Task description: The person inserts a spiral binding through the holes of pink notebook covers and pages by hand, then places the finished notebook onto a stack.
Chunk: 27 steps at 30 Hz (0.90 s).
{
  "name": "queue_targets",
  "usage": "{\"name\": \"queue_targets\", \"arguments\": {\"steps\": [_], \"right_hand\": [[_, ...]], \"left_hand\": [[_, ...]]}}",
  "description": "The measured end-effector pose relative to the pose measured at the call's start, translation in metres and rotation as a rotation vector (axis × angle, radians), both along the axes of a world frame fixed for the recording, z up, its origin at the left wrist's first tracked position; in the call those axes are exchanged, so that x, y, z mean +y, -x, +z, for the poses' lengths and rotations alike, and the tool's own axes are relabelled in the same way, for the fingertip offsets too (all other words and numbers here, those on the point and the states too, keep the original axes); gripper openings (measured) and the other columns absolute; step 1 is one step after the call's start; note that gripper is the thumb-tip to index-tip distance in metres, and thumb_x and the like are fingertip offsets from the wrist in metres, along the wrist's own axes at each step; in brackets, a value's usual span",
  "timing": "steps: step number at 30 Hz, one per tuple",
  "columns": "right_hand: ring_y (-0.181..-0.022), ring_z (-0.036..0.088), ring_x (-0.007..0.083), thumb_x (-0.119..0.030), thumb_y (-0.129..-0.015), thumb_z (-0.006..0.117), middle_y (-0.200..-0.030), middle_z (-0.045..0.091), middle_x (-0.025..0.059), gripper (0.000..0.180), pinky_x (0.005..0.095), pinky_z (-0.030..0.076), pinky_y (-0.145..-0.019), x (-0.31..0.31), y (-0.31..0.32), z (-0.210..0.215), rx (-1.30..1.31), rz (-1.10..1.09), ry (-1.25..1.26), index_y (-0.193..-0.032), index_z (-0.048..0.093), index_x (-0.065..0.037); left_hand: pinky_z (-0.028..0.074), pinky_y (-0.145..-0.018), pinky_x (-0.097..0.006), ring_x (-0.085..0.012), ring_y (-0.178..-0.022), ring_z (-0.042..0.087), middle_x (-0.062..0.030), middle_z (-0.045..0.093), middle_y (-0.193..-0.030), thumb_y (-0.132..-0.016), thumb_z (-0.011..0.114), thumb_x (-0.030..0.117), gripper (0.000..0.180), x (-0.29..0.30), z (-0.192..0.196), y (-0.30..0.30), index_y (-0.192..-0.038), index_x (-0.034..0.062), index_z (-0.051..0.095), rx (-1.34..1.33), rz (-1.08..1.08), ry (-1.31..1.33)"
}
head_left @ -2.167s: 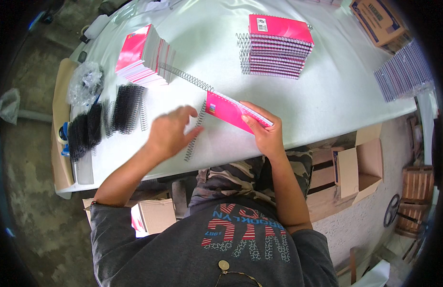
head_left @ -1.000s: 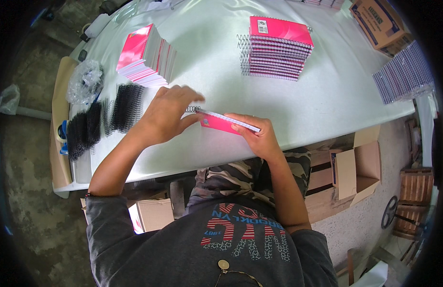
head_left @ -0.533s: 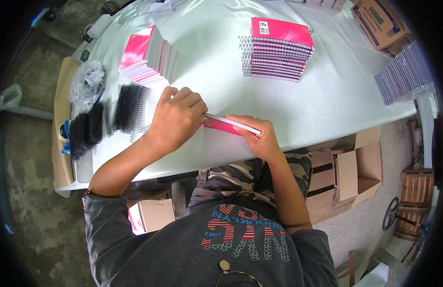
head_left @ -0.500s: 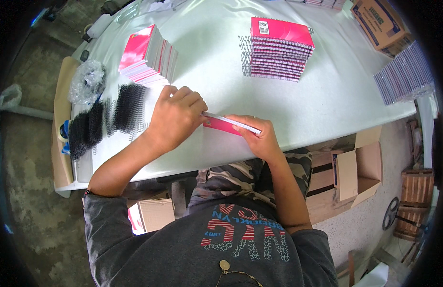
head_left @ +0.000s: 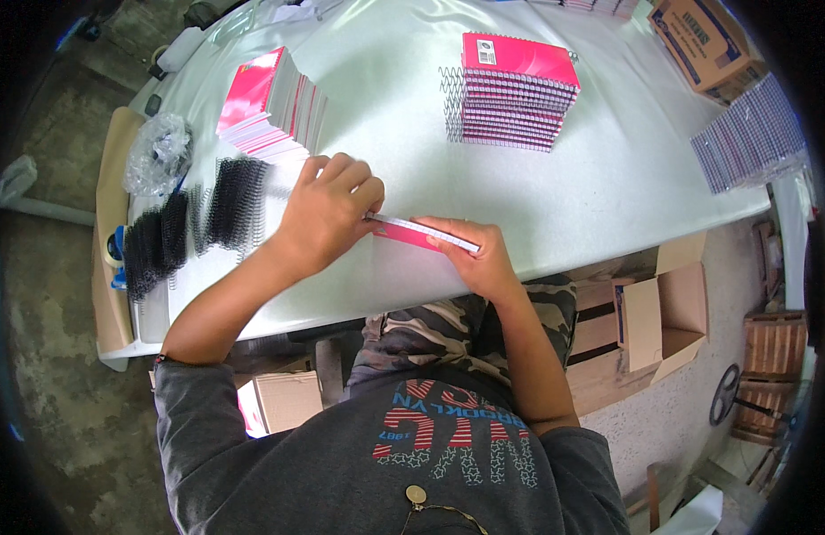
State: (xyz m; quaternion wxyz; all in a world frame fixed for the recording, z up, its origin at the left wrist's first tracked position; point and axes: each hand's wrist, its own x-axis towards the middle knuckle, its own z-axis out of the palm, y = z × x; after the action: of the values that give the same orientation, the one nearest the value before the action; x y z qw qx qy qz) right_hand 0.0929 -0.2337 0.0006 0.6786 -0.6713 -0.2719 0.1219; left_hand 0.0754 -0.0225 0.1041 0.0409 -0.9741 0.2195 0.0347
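A pink-covered notebook [head_left: 412, 235] stands on edge above the table's near side, its white punched edge turned up. My right hand [head_left: 477, 256] grips its right end, thumb on the cover and fingers behind. At the left end my left hand [head_left: 328, 209] is closed, fingertips bent down against the notebook's corner; whatever they pinch is hidden behind the knuckles. Beyond that hand rises a stack of pink notebooks without coils [head_left: 268, 105]. Black spiral coils [head_left: 237, 203] lie in rows left of my left forearm. Farther right sits a stack of pink notebooks with coils [head_left: 517, 94], wire ends sticking out on its left.
The table [head_left: 599, 205] has a white cloth. Clear crumpled plastic [head_left: 158, 153] and a tape dispenser [head_left: 118, 257] lie along its left edge. Wrapped notebooks [head_left: 751, 134] and a cardboard carton [head_left: 702, 49] are at the right. An open box [head_left: 666, 312] stands below the table.
The fingers of my left hand have shifted slightly at the notebook's left end. My right hand keeps its hold, and the whole view has slid a little.
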Motion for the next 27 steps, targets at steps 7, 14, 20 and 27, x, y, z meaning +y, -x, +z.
{"name": "queue_targets", "arguments": {"steps": [7,14,20,27], "right_hand": [[-0.090,0.066,0.0218,0.002,-0.082,0.059,-0.104,0.066,0.0145,0.032,0.0286,0.050,-0.078,0.005,0.023,-0.005,-0.204,-0.144,-0.009,-0.113,0.063,-0.005],[-0.089,0.066,0.0264,0.010,-0.076,0.056,-0.103,0.066,0.0152,0.038,0.0330,0.051,-0.077,0.019,0.052,-0.013,-0.375,-0.107,-0.030,-0.111,0.063,-0.004],[-0.091,0.065,0.0290,0.011,-0.072,0.057,-0.104,0.065,0.0157,0.042,0.0348,0.052,-0.077,0.013,0.057,-0.018,-0.372,-0.102,-0.037,-0.112,0.062,-0.002],[-0.089,0.066,0.0280,0.010,-0.073,0.058,-0.103,0.066,0.0137,0.039,0.0341,0.053,-0.075,0.013,0.049,-0.013,-0.512,-0.160,-0.046,-0.109,0.063,-0.002]], "left_hand": [[0.009,-0.102,-0.067,-0.0520,-0.131,0.021,-0.0374,0.025,-0.139,-0.074,0.042,0.075,0.108,-0.010,-0.105,0.082,-0.132,-0.0156,0.030,-0.246,0.019,0.214],[0.000,-0.100,-0.070,-0.0577,-0.131,0.006,-0.0390,0.010,-0.143,-0.072,0.041,0.078,0.117,0.006,-0.101,0.075,-0.135,-0.0171,0.016,-0.643,0.068,0.206],[-0.007,-0.101,-0.067,-0.0547,-0.133,-0.007,-0.0373,-0.002,-0.144,-0.075,0.041,0.077,0.115,0.006,-0.088,0.075,-0.140,-0.0122,0.008,-0.799,0.082,0.250],[-0.001,-0.098,-0.071,-0.0629,-0.126,0.009,-0.0407,0.026,-0.136,-0.075,0.033,0.080,0.112,-0.010,-0.131,0.132,-0.129,-0.0178,0.031,-0.433,-0.079,0.133]]}}
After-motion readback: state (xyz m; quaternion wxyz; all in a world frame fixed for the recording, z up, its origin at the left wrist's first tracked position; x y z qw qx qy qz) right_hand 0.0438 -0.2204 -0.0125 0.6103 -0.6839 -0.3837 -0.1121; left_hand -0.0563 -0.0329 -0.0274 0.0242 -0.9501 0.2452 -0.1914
